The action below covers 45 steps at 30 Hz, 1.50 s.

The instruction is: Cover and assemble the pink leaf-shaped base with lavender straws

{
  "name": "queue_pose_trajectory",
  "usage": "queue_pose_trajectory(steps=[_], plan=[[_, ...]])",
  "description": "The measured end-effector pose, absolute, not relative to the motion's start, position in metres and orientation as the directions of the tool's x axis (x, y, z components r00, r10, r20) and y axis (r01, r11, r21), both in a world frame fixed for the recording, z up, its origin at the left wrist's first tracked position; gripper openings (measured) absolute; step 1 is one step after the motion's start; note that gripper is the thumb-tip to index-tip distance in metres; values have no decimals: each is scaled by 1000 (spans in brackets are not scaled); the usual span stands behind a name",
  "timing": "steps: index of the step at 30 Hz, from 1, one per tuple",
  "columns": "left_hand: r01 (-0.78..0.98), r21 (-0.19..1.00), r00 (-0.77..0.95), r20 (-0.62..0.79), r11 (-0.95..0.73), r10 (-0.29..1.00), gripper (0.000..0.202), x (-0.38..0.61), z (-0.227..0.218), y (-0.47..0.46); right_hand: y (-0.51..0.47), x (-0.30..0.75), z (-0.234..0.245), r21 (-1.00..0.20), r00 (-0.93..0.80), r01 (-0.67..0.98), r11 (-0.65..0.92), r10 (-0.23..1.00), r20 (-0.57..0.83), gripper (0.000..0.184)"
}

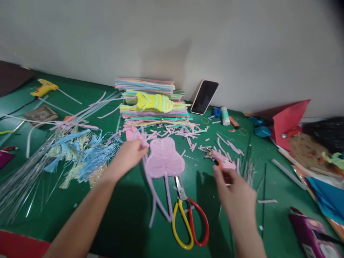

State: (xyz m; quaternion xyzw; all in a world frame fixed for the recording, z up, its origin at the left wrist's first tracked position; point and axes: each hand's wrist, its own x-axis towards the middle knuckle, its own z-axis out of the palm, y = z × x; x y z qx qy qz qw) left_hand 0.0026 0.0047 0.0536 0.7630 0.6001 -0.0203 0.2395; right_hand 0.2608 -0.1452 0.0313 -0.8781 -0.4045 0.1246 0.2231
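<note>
At the far left of the tabletop, blue tassels and a yellow glue gun are seen lying well apart from the work. The left hand is closed in a pinch on the upper left edge of the pink straw piece, which is laid flat near the middle of the tabletop, between the two hands. The piece is judged to be largely built: its body is filled into a solid, lobed panel, while several long pink strands are seen trailing untrimmed from its lower edge. A yellow piece of similar make is set on the stack of straws behind, and cut ends are scattered around, so cutting appears to be partly done. The scissors are laid just below the pink piece, untouched. Further right, the right hand is held open and empty, fingers loosely spread, beside the pink glue gun; whether the gun is touched cannot be told through the blur.
</note>
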Motion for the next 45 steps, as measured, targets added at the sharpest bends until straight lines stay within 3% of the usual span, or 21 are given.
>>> queue_pose_trajectory(steps=[2,5,7,9,10,15,17,21,24,26,29,31,37,42,45], plan=[[943,309,229,-331,-124,916,24,-25,64,21,-144,289,30,-319,700,676,-664,714,-2,50],[975,198,172,-372,-103,912,26,-44,69,33,-135,305,20,-146,702,694,-705,707,-85,57],[985,134,143,-263,-111,954,36,-38,67,28,-129,304,11,-99,714,681,-726,687,-135,61],[978,150,160,-82,-147,984,38,-23,62,14,-126,302,3,-146,732,649,-747,665,-147,61],[957,212,212,-51,-197,976,35,-15,59,6,-126,303,1,-188,740,632,-752,657,-141,59],[862,450,333,-156,-233,930,28,9,44,-25,-134,309,6,-308,805,553,-774,592,-44,55],[822,524,356,-168,-222,919,26,12,42,-33,-139,306,12,-434,849,464,-772,527,-30,59],[651,747,417,-203,-135,886,27,27,42,-51,-145,279,21,-788,916,222,-575,400,-35,69],[390,920,483,-232,30,844,28,47,41,-68,-145,245,22,-904,912,182,-388,410,8,69],[195,974,554,-204,112,807,33,62,39,-77,-145,223,21,-948,863,126,-291,503,-40,61],[30,975,591,-194,219,783,45,82,35,-85,-146,197,20,-965,777,88,-246,624,-89,49],[-35,950,586,-232,311,776,43,92,34,-88,-147,185,18,-967,740,36,-254,657,-145,47],[-197,785,575,-393,587,718,39,109,34,-98,-159,167,8,-967,743,37,-252,654,-142,50],[-278,723,602,-382,633,701,39,104,23,-93,-183,189,14,-966,713,58,-253,688,-137,52],[-228,748,645,-363,623,673,41,95,19,-87,-184,224,32,-964,726,-111,-243,642,-245,48]])
